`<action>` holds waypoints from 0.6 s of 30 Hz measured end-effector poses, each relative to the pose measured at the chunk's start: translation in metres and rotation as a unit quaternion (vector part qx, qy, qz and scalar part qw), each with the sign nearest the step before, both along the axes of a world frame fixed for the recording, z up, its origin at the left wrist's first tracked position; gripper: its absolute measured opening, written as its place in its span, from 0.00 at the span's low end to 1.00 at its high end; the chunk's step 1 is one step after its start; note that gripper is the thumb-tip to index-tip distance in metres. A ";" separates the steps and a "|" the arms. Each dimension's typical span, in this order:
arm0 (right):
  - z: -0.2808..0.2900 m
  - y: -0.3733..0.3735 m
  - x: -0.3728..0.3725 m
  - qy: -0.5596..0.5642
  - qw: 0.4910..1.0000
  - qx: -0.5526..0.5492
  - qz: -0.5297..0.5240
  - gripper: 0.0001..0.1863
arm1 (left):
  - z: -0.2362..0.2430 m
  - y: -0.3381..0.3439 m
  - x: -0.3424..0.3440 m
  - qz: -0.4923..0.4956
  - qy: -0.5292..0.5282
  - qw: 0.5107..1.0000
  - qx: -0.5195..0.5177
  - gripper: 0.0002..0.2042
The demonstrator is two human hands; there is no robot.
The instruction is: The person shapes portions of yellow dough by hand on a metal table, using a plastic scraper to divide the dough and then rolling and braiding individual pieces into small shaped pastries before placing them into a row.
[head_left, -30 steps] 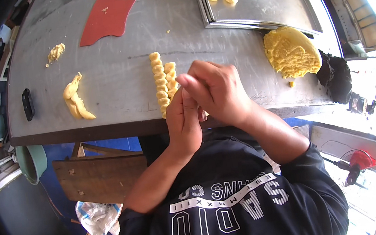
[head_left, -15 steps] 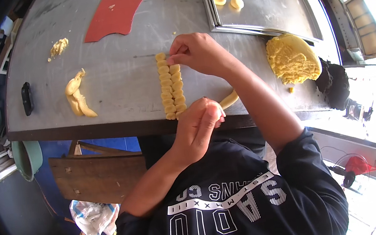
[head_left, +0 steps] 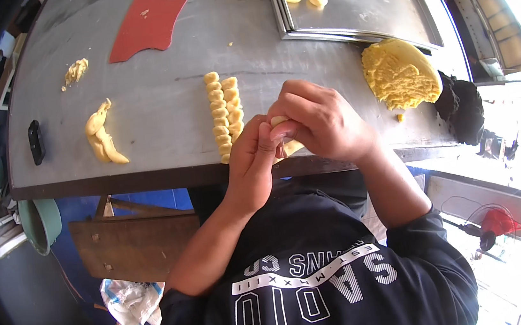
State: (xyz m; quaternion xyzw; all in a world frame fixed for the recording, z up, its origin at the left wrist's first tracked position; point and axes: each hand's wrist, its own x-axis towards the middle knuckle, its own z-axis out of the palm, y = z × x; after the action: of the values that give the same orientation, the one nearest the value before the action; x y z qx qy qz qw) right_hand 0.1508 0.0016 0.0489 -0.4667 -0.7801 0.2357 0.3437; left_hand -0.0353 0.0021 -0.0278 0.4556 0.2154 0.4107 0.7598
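My left hand [head_left: 251, 163] and my right hand [head_left: 325, 122] meet over the near edge of the metal table, fingers closed together. Between their fingertips shows a small piece of yellow dough [head_left: 279, 120], partly covered by the fingers. Just left of the hands, two side-by-side rows of small dough pieces, a left row [head_left: 217, 104] and a right row [head_left: 231, 94], run away from the table edge. The right row's near end is hidden behind my left hand. Under my right hand lies a dough roll [head_left: 293, 147], mostly covered.
A big dough mass [head_left: 400, 76] sits at right by a black cloth or bag [head_left: 459, 104]. Behind it, a metal tray [head_left: 358, 7] carries two dough rounds. A red scraper sheet [head_left: 147, 26], dough scraps [head_left: 75, 73], twisted dough strips [head_left: 100, 134] and a black object [head_left: 36, 142] lie leftward.
My right hand has come back from the far end of the right row to meet my left hand. The view has shifted slightly.
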 end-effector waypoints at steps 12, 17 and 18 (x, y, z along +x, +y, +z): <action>-0.033 0.057 -0.028 -0.140 0.970 0.088 -0.178 0.22 | 0.001 -0.013 -0.008 0.044 0.087 0.990 0.103 0.21; -0.065 0.111 -0.014 -0.094 0.987 0.039 -0.123 0.15 | 0.012 -0.018 -0.018 -0.041 0.083 0.988 0.123 0.19; -0.068 0.111 -0.008 -0.095 0.987 0.040 -0.124 0.15 | 0.013 -0.017 -0.017 -0.041 0.082 0.988 0.124 0.19</action>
State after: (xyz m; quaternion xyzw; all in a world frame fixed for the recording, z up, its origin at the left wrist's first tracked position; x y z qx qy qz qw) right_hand 0.1429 0.1126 -0.0189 -0.5658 -0.7543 0.1144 0.3129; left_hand -0.0522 -0.0153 -0.0150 0.5870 0.2051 0.3644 0.6932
